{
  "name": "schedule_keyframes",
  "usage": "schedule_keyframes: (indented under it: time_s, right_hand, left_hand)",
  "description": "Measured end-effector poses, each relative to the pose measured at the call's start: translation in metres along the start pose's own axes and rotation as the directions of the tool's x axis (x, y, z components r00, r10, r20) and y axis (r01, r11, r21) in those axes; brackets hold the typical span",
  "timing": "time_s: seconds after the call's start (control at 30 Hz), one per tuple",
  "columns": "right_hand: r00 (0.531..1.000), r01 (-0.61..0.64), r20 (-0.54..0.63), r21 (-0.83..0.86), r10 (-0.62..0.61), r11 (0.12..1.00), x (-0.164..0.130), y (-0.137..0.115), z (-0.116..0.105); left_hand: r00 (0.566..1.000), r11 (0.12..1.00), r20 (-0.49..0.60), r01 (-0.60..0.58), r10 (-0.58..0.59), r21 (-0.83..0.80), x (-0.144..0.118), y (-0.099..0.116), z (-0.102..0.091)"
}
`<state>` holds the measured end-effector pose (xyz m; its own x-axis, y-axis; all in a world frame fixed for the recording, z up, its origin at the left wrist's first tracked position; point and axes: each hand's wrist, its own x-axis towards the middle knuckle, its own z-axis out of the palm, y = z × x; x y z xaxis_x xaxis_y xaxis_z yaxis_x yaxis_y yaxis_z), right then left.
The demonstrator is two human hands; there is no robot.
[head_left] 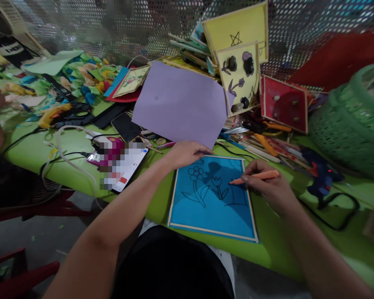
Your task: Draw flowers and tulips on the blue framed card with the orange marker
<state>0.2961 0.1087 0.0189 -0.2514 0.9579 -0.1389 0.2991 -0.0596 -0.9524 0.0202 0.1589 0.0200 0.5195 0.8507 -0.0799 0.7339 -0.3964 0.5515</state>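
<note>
From here, my right hand [263,182] pinches an orange pen [269,175] at the blue panel [205,220] on the table [274,249], two flowers [195,173] outlined, a third shape [237,203] seemingly unfinished, my left hand's [187,153] grip unclear.

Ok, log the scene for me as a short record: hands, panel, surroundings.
Right hand: holds orange pen, tip at the blue panel
Left hand: at panel's far edge
Panel: wood strips along its edges, line-drawn flowers
Left of panel: lit phone
Beyond panel: purple sheet
Far right: green basket
</note>
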Motion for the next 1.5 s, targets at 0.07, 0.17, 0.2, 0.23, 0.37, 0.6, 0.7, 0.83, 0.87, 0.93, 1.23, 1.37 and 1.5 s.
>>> schedule_keyframes:
  time_s: [0.07, 0.17, 0.2, 0.23, 0.37, 0.6, 0.7, 0.83, 0.87, 0.93, 1.23, 1.37, 1.5]
  right_hand:
    - [1.0, 0.009, 0.012, 0.004, -0.009, 1.0, 0.0009, 0.0017, 0.0]
    - [1.0, 0.009, 0.019, 0.02, -0.009, 1.0, 0.0013, 0.0051, -0.0013]
    - [1.0, 0.005, 0.014, 0.024, -0.005, 1.0, 0.0011, 0.0055, -0.0019]
    - [1.0, 0.003, 0.002, 0.028, -0.003, 1.0, 0.0007, 0.0055, -0.0026]
    - [0.995, 0.048, -0.093, 0.03, -0.045, 0.998, -0.0019, 0.0029, -0.006]
    - [0.984, 0.112, -0.136, -0.008, -0.112, 0.994, -0.0044, 0.001, -0.0085]
    - [0.994, 0.072, -0.077, -0.019, -0.073, 0.997, -0.0033, 0.0001, -0.0056]
    - [0.999, 0.039, -0.005, -0.003, -0.039, 0.999, -0.0023, 0.0018, -0.0024]
    - [0.999, 0.036, 0.003, 0.002, -0.036, 0.999, -0.0024, 0.0024, -0.0017]
    - [1.0, 0.03, 0.001, 0.004, -0.03, 1.0, -0.003, 0.0033, -0.0006]
    - [0.999, 0.036, 0.007, -0.011, -0.036, 0.999, -0.0025, 0.0032, -0.0011]
    - [0.999, 0.035, 0.002, -0.004, -0.035, 0.999, -0.0027, 0.0026, -0.0006]
    - [0.999, 0.045, 0.019, -0.02, -0.044, 0.999, -0.0025, 0.0017, 0.0]
  left_hand:
    - [1.0, 1.0, -0.002, -0.002, 0.002, 0.004, -0.0003, 0.0001, -0.0002]
    - [1.0, 1.0, -0.003, -0.002, 0.002, 0.004, -0.0005, -0.0003, 0.0002]
    - [1.0, 1.0, -0.002, -0.001, 0.001, 0.003, -0.0004, -0.0007, 0.0006]
    - [1.0, 1.0, -0.001, -0.001, 0.001, 0.002, -0.0002, -0.0011, 0.0011]
    - [1.0, 1.0, -0.014, -0.012, 0.012, 0.003, 0.0004, -0.0023, 0.0022]
    - [1.0, 1.0, -0.016, -0.013, 0.013, -0.01, -0.0005, -0.002, 0.0014]
    - [1.0, 1.0, -0.015, -0.02, 0.019, -0.008, 0.0, -0.0031, 0.0021]
    - [1.0, 1.0, -0.006, -0.016, 0.016, 0.005, 0.0002, -0.0026, 0.0017]
    - [1.0, 1.0, -0.006, -0.016, 0.016, 0.007, 0.0001, -0.0023, 0.0015]
    - [1.0, 1.0, -0.004, -0.017, 0.017, 0.009, -0.0001, -0.0017, 0.001]
    - [1.0, 1.0, -0.011, -0.011, 0.011, 0.014, -0.0005, -0.0006, 0.0006]
    - [1.0, 1.0, -0.006, -0.014, 0.014, 0.006, -0.0001, -0.0017, 0.0014]
    - [1.0, 1.0, -0.013, -0.018, 0.019, 0.007, 0.0002, -0.0033, 0.0024]
